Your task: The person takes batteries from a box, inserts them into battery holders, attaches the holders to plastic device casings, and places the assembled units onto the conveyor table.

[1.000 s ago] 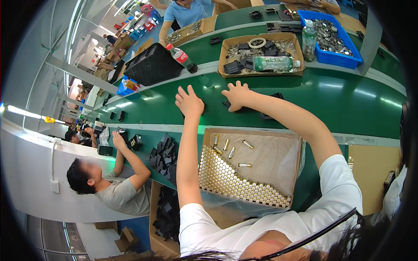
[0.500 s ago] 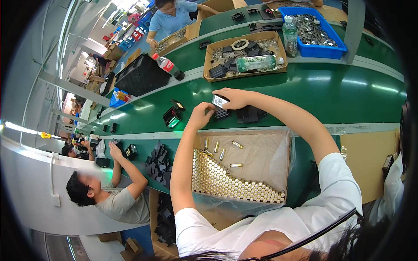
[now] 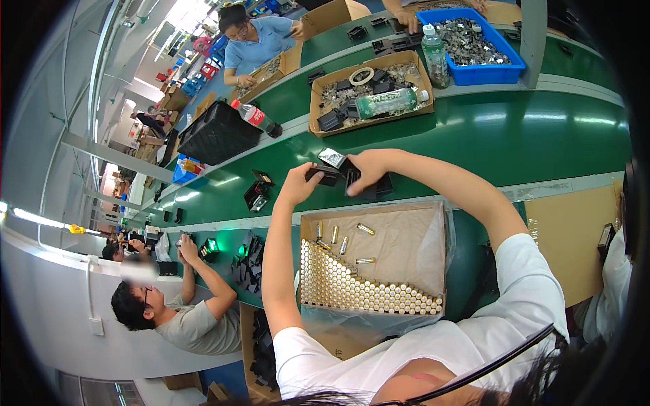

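My left hand (image 3: 299, 185) grips a small black plastic case (image 3: 323, 175), thumb on its near face. Close to its right, my right hand (image 3: 367, 169) is bent over a group of black plastic housings (image 3: 369, 189); its thumb is smeared by motion, and I cannot tell whether it holds one. Just beyond both hands, a black box with a shiny silver top (image 3: 332, 157) rests on the green bench. In front of me, a shallow cardboard box (image 3: 406, 233) holds upright batteries (image 3: 359, 284) in tight rows, with several loose ones lying on the paper lining.
Farther left on the bench sits an opened black case (image 3: 257, 195). Across stand a cardboard tray of parts (image 3: 372, 122), a blue bin (image 3: 487, 78), a clear bottle (image 3: 435, 57), a red-labelled bottle (image 3: 256, 118) and a black crate (image 3: 220, 132). A co-worker (image 3: 189, 314) works at left.
My right hand has let go of the silver-topped box, which now rests on the bench, and moved nearer over the black housings. My left hand now holds a black case.
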### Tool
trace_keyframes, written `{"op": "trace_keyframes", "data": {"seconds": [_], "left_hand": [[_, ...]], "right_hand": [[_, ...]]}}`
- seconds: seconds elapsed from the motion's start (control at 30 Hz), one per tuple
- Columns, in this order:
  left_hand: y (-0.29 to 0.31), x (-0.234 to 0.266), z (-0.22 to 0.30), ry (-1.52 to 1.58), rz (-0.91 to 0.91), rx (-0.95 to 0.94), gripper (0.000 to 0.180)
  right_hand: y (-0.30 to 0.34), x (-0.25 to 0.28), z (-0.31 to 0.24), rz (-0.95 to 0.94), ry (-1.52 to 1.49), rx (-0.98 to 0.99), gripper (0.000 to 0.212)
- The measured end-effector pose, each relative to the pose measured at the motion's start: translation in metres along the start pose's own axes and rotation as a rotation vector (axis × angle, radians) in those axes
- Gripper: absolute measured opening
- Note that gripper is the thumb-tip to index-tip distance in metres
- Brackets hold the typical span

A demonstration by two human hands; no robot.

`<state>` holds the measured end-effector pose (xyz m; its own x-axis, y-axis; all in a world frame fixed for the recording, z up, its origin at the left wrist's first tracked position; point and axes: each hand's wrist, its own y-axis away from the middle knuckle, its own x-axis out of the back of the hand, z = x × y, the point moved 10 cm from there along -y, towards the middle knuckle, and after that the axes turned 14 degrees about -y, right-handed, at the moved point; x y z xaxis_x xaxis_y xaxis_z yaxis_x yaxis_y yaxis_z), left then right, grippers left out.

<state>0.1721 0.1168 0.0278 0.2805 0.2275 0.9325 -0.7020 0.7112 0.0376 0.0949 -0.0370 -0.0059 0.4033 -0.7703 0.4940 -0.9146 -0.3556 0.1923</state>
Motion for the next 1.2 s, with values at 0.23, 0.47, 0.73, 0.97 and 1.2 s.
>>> {"op": "trace_keyframes", "data": {"seconds": [0.23,0.47,0.73,0.97,1.2], "left_hand": [[-0.027,-0.003,-0.01,0.314,0.045,0.13,0.024],[-0.045,-0.01,-0.018,0.648,0.205,0.192,0.028],[-0.041,-0.027,-0.056,1.164,0.288,0.29,0.037],[-0.039,-0.024,-0.029,1.173,0.332,0.366,0.038],[-0.059,-0.029,0.039,1.118,0.092,0.212,0.039]], "right_hand": [[0.013,-0.003,0.002,0.078,0.468,0.018,0.081],[0.034,0.031,0.036,0.073,0.409,-0.092,0.072],[0.101,0.092,0.053,0.261,0.502,-0.134,0.068],[0.235,0.157,0.116,0.38,0.426,-0.284,0.063],[0.308,0.153,0.083,0.538,0.713,-0.597,0.088]]}}
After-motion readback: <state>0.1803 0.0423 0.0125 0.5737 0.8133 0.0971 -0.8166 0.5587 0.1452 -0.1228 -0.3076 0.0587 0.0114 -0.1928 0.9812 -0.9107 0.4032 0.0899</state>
